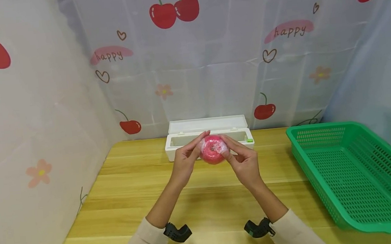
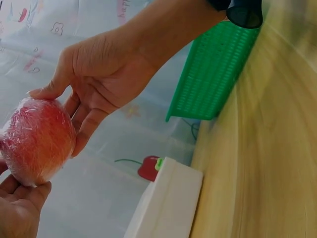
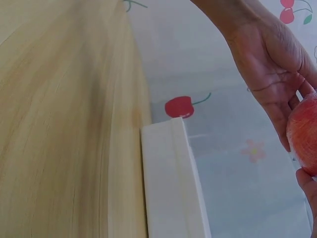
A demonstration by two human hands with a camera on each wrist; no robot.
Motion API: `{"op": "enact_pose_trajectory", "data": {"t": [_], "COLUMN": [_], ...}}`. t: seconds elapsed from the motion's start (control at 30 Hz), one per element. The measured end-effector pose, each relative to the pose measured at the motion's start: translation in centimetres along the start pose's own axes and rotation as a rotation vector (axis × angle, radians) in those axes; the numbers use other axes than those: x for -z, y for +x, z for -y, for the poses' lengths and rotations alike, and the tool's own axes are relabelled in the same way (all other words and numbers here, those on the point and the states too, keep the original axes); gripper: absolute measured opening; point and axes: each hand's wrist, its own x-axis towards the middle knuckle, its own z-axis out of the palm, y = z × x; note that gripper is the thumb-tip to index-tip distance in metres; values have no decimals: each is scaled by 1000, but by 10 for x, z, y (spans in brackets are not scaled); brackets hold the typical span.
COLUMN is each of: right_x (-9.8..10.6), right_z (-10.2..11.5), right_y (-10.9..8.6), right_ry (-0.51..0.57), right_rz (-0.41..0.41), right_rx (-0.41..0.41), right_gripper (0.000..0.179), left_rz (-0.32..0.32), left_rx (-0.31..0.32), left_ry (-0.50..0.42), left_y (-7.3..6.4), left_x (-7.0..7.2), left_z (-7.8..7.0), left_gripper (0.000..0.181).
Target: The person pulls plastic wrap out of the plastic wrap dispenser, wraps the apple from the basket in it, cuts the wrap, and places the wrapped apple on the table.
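A red apple [image 1: 213, 149] covered in clear cling film is held up above the table between both hands. My left hand [image 1: 184, 161] holds its left side, thumb toward me and fingers behind. On the other side my right hand [image 1: 246, 163] grips the apple, its thumb at the film near the stem hollow. Wrinkled, shiny film covers the apple [image 2: 39, 141] in the left wrist view, where the right hand [image 2: 106, 69] shows large. Behind the hands stands a long white box [image 1: 171, 154], its lid [image 1: 207, 124] raised, with a small green piece [image 1: 249, 140] at its right end.
A green plastic basket [image 1: 330, 199] with slotted sides stands on the right of the wooden table [image 1: 119, 208]. A cherry-printed curtain [image 1: 209, 85] hangs behind the table and along its sides. Each wrist wears a black camera mount [image 1: 177, 232].
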Motion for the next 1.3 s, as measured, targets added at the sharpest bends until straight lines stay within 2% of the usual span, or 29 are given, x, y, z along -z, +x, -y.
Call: {"op": "enact_pose_trajectory", "data": {"t": [0.2,0.4,0.7,1.07,1.2,1.3], "right_x": [2,3,0,1,-1,-4], "right_z": [1,2,3,1,2,2], "right_y": [1,1,1,-1,0,0], "right_ry": [-8,-13,-56,-111,-108,-71], "right_rz": [4,13,20,22,9,-12], "right_rx": [-3,-10,14,46,48,26], "right_gripper": [43,42,44,47,45,44], "left_rz": [60,113,71,57,41,-14], "left_rx": [11,20,9,18,-28,-123], "left_ry": [1,-47,-150,-80,-41,2], "left_y": [1,2,1,0,1,1], "left_x": [4,8,8,6,5,3], "left_z": [1,1,1,5,6,8], "left_gripper": [40,42,45,44,44,43]}}
